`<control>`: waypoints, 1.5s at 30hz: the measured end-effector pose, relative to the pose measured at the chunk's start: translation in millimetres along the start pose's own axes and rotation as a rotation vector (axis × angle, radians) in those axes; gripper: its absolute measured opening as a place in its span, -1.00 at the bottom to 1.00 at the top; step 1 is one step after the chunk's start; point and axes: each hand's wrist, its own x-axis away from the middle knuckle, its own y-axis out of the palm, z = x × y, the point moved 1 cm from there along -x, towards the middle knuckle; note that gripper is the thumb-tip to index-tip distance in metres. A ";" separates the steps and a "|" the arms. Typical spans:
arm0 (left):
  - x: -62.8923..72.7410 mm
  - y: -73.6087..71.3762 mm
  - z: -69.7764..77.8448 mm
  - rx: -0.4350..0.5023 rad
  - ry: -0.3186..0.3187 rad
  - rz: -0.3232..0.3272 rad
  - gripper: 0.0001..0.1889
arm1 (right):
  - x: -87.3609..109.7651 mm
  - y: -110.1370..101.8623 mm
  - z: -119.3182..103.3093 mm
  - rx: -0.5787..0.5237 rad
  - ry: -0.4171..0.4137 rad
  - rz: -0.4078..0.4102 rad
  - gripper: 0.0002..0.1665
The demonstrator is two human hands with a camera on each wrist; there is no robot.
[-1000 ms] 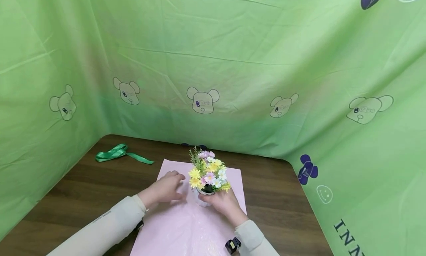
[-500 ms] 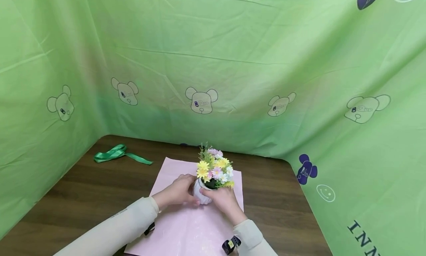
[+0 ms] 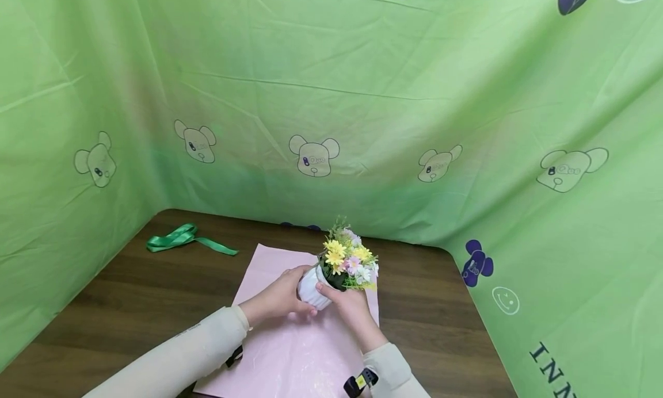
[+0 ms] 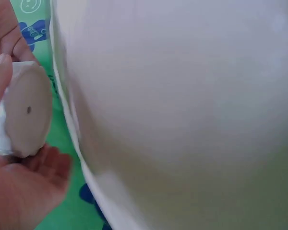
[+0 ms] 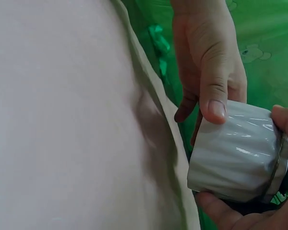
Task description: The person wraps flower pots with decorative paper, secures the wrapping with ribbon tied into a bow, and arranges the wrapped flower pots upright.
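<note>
A white fluted flowerpot holds yellow, pink and white flowers with green sprigs. It is tilted, its flowers leaning right in the head view. My left hand grips its lower left side, thumb near the base. From the right, my right hand holds the pot, with its thumb near the rim. In the left wrist view the pot's flat base shows a small hole. The right wrist view shows the glossy pot side between both hands. Beneath lies a pink wrapping sheet.
A green ribbon lies loosely folded at the table's back left. The brown wooden table meets a green printed curtain at the back and both sides.
My left hand has come rightward onto the pot. The potted flowers have shifted right and now tilt to the right, with my right hand still holding them.
</note>
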 end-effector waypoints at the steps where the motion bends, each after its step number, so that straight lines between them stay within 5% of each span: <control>1: -0.1 0.3 0.9 -0.001 -0.002 0.012 0.04 | 0.5 -0.3 0.7 -0.009 0.013 -0.005 0.01; 12: 0.9 0.7 7.4 0.011 -0.015 0.084 -0.06 | 6.1 -5.2 8.3 -0.143 0.118 -0.046 -0.20; 18: 1.8 -3.8 4.1 0.009 -0.040 0.091 -0.08 | 15.6 -16.7 2.9 -0.220 0.049 -0.221 -0.24; 22: 1.0 -8.7 3.1 -0.001 -0.049 0.110 -0.07 | 28.2 -33.1 -7.4 0.071 -0.028 -0.392 -0.32; 26: -0.5 -9.8 2.8 -0.054 -0.032 0.096 -0.06 | 37.6 -43.8 -27.0 0.390 -0.238 -0.498 -0.48; 30: 0.4 -9.2 5.4 -0.079 -0.005 0.077 -0.10 | 38.2 -41.9 -56.3 0.609 -0.563 -0.438 -0.56; 34: 1.9 -9.2 8.4 -0.083 0.019 0.065 -0.15 | 28.5 -32.6 -77.8 0.876 -0.785 -0.329 -0.27; 45: 1.9 -6.8 10.8 -0.147 0.049 0.038 -0.07 | -9.3 -14.5 -58.5 1.325 -0.881 -0.322 0.19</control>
